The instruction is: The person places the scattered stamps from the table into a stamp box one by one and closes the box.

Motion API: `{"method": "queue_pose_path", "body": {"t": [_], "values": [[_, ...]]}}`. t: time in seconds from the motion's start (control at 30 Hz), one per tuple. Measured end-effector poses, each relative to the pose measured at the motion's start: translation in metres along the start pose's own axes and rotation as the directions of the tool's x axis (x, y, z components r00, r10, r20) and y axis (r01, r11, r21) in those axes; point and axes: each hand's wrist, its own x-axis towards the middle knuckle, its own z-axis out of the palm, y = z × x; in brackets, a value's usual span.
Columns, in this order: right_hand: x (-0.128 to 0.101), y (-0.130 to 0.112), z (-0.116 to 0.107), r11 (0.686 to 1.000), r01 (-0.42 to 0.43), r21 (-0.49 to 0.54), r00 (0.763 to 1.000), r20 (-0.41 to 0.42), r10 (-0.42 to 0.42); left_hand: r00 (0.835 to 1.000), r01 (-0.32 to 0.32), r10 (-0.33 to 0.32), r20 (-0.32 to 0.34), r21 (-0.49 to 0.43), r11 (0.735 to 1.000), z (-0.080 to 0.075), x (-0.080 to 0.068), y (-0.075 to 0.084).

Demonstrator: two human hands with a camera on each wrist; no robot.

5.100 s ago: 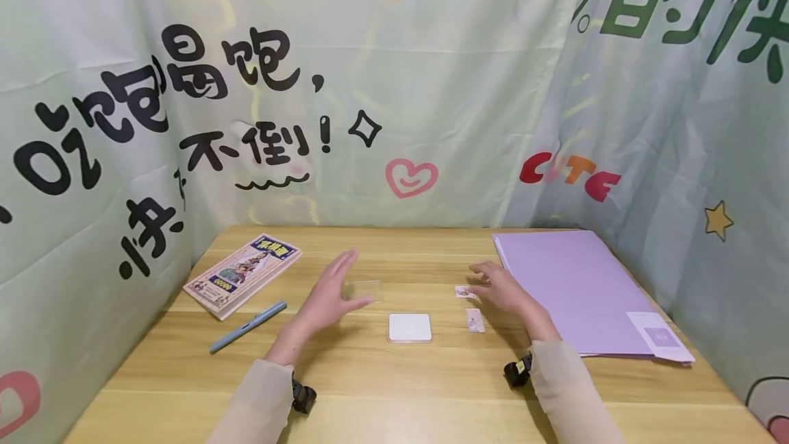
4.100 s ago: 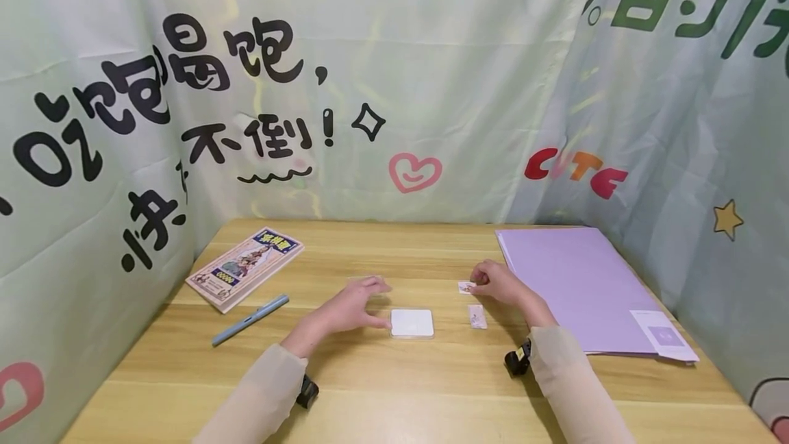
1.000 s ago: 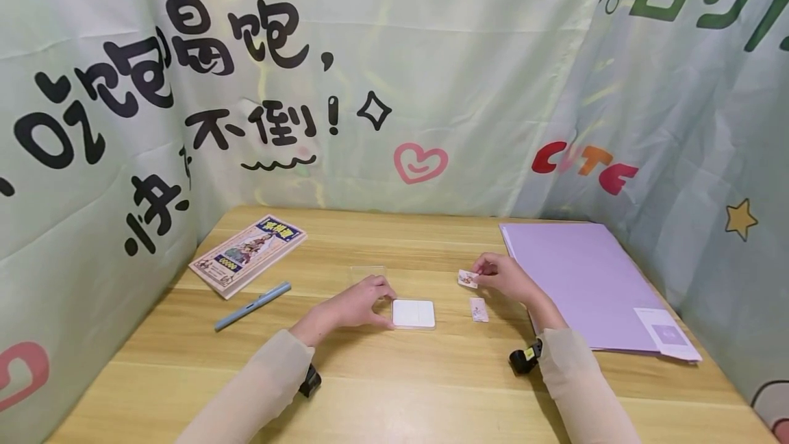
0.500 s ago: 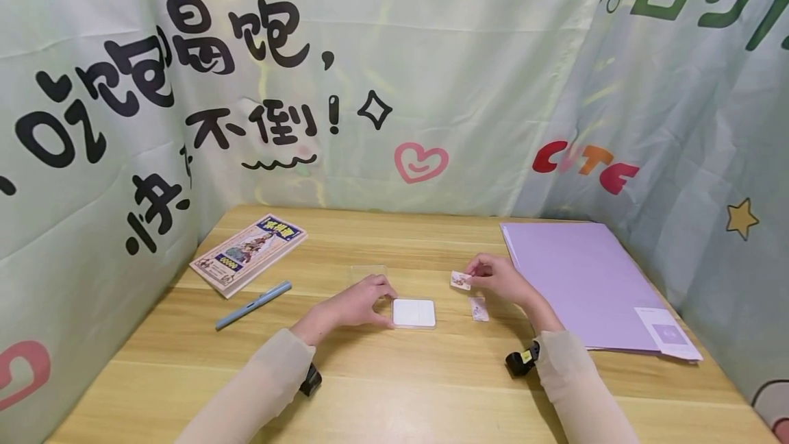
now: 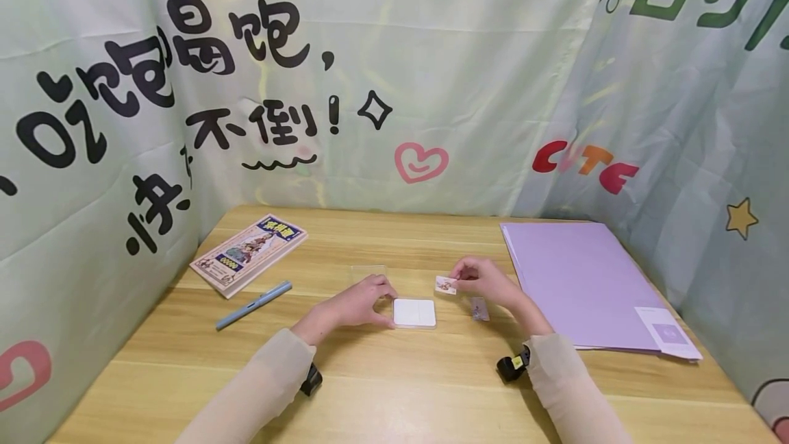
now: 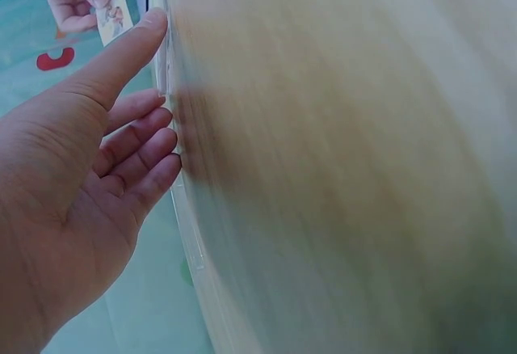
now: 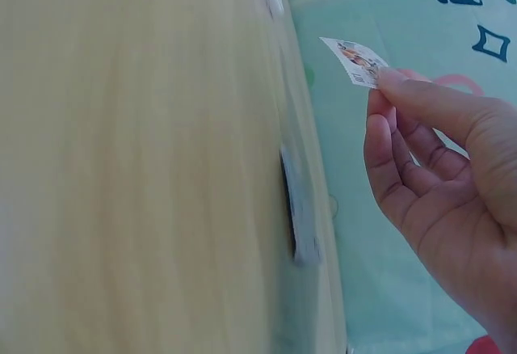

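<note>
My right hand (image 5: 490, 283) pinches a small white-edged picture card (image 5: 446, 285) by its right end, thumb against fingers, raised over the table in the right wrist view. My left hand (image 5: 360, 301) holds the left side of a flat clear case (image 5: 414, 327) with a white face, thumb at the near corner and index finger at the far corner. In the left wrist view the thumb (image 6: 149, 27) lies along the case's edge. A second small picture card (image 5: 480, 309) lies on the table below the right hand. Behind the left hand lies a thin clear rectangular plate (image 5: 368, 270), partly hidden.
A purple folder (image 5: 585, 279) with a pale label lies on the right of the wooden table (image 5: 394, 389). On the left are a printed booklet (image 5: 248, 252) and a blue pen (image 5: 253, 305). A printed curtain (image 5: 345, 177) hangs around the table's back and sides.
The right hand has picked up the upper small card and moved it left toward the case. The left hand has come down to the case's left side and stays there.
</note>
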Motion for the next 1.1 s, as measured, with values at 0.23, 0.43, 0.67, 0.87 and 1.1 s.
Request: {"method": "queue_pose_path", "body": {"t": [0.23, 0.43, 0.67, 0.87, 1.1], "values": [[0.005, -0.004, 0.010, 1.000, 0.027, 0.010, 0.999, 0.029, -0.028, 1.000, 0.005, -0.005, 0.005, 0.005, 1.000, 0.000, 0.001, 0.000], [0.008, -0.011, 0.019, 0.999, 0.040, 0.007, 0.997, 0.060, -0.040, 1.000, 0.002, -0.002, 0.005, 0.008, 1.000, -0.001, 0.000, 0.001], [0.010, -0.018, 0.030, 0.997, 0.076, -0.003, 0.993, 0.095, -0.075, 1.000, -0.009, 0.009, -0.006, 0.004, 1.000, 0.000, 0.000, 0.001], [0.013, -0.024, 0.038, 0.997, 0.077, -0.021, 0.989, 0.127, -0.073, 1.000, -0.009, 0.009, -0.011, 0.006, 1.000, 0.001, 0.001, 0.000], [0.016, -0.029, 0.046, 0.992, 0.125, -0.027, 0.979, 0.164, -0.119, 1.000, -0.003, 0.003, -0.006, 0.004, 1.000, -0.001, 0.000, 0.001]]}}
